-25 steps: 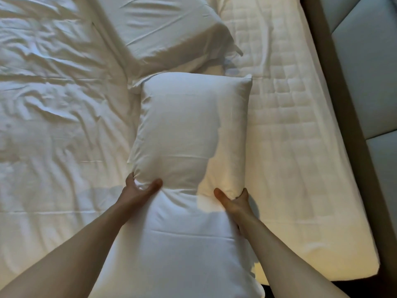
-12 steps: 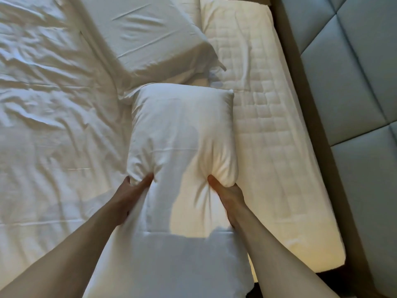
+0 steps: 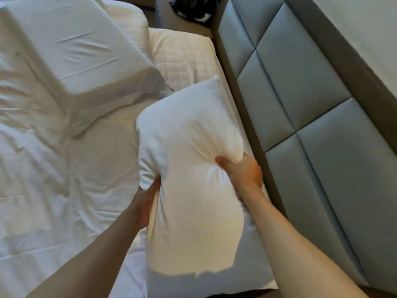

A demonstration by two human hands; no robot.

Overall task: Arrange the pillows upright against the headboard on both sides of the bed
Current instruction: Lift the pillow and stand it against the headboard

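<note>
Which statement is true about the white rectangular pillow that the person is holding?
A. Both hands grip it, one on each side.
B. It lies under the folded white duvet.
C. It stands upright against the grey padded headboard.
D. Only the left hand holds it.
A: the left hand and the right hand each pinch one side of the white rectangular pillow, which is not yet leaning on the grey padded headboard.

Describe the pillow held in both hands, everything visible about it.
The held pillow is plain white, plump and rectangular, in a smooth cotton-looking case with a stitched seam line across its lower part. The left hand grips its left edge and the right hand pinches its right side, bunching the fabric into radiating creases. It lies lengthwise beside the grey padded headboard, over the quilted mattress edge. Warm light falls across its lower half. Whether it touches the headboard cannot be told.
</note>
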